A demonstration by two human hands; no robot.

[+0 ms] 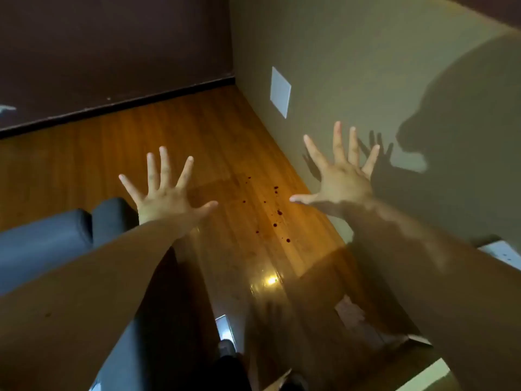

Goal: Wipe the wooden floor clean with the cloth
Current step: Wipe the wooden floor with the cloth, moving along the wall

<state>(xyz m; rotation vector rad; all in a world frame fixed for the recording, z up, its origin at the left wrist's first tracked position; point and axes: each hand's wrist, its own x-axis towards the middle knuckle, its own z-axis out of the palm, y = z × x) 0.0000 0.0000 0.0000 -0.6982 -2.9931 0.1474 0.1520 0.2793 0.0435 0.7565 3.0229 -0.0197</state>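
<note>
Both hands are held out in mid-frame, empty, with their fingers spread wide and straight: the left hand (162, 198) left of centre, the right hand (342, 184) right of centre and a little higher. Between and beneath them the wooden floor (169, 136) runs from the bottom of the frame up to the corner of the room. A scatter of dark red spots (277, 213) lies on it in the centre, between the two wrists. A bright glare (270, 280) shines on the boards just below the spots. The two bare forearms sweep in from the lower corners and cover much of the floor there. A dark blue-grey padded seat (42, 244) sits at the left, partly behind the left forearm. On the right a beige wall carries a white square plate (280, 91) and the person's shadow (451, 122). A pale shape (349, 310) lies in shade low on the right, too dim to identify.
</note>
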